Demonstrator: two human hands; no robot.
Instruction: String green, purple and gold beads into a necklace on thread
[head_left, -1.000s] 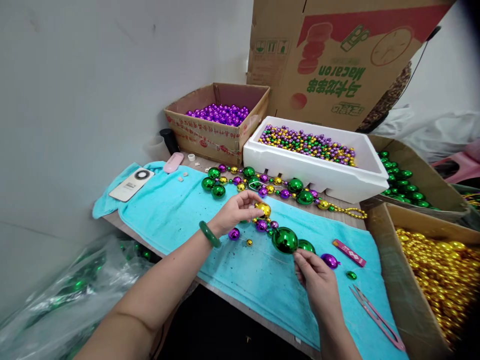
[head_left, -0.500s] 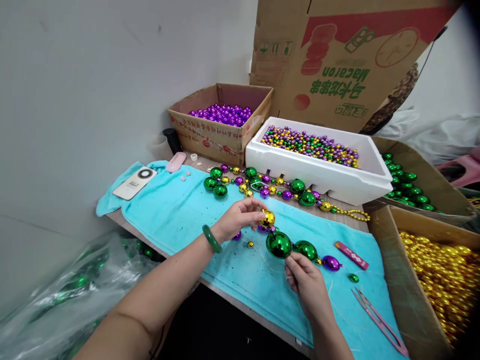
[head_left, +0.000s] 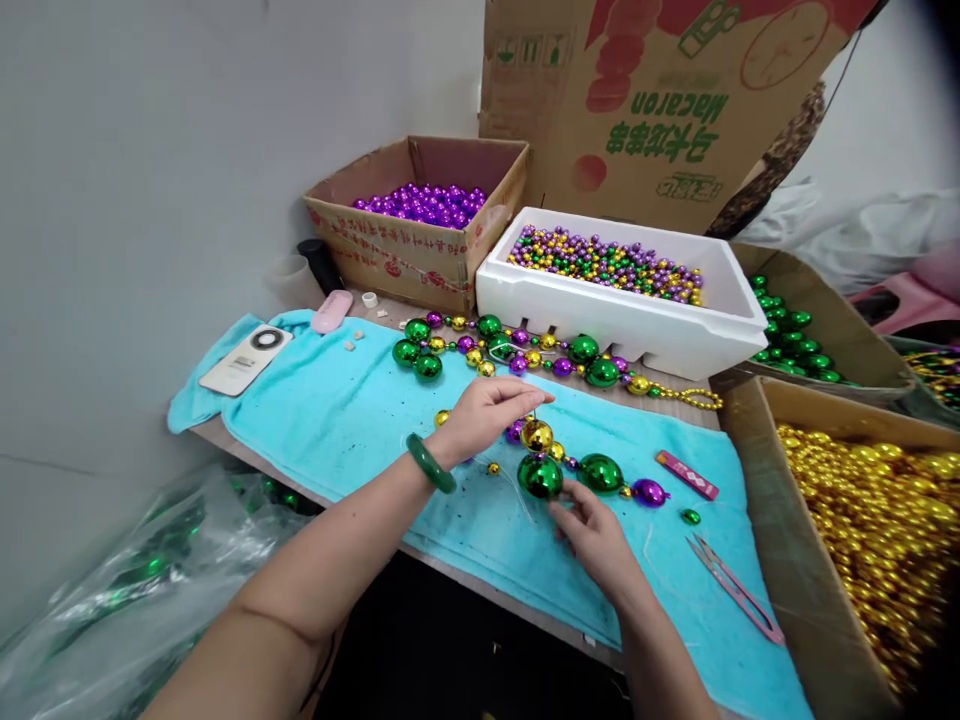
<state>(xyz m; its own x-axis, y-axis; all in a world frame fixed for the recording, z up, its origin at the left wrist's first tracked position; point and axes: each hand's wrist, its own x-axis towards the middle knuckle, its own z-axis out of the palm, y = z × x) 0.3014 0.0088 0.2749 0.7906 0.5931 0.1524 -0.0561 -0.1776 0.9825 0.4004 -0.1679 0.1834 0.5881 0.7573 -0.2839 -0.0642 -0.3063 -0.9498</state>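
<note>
My left hand (head_left: 491, 412), a green bangle on its wrist, pinches a thin cord above the towel. A shiny gold bead (head_left: 537, 436) hangs just below its fingertips, with a large green bead (head_left: 540, 478) under it. My right hand (head_left: 598, 540) is beside the green bead, thumb and fingers parted, fingertips at its right edge; whether they touch is unclear. Behind them a bead string lies on the blue towel (head_left: 322, 400), including a green oval bead (head_left: 600, 474) and a purple bead (head_left: 649, 493). A small gold bead (head_left: 493, 468) and clear thread lie near my left wrist.
Pink thread snips (head_left: 739, 592), a small green bead (head_left: 691, 517) and a magenta packet (head_left: 686, 475) lie right. A finished-looking bead strand (head_left: 562, 367) runs behind. Beyond stand a white foam box (head_left: 615, 325), a purple-bead carton (head_left: 390, 258) and a gold-bead carton (head_left: 817, 540). A phone (head_left: 247, 360) lies left.
My left fingers have moved from the gold bead up to the cord above it. The gold and green beads now hang one over the other. My right fingers have loosened at the green bead.
</note>
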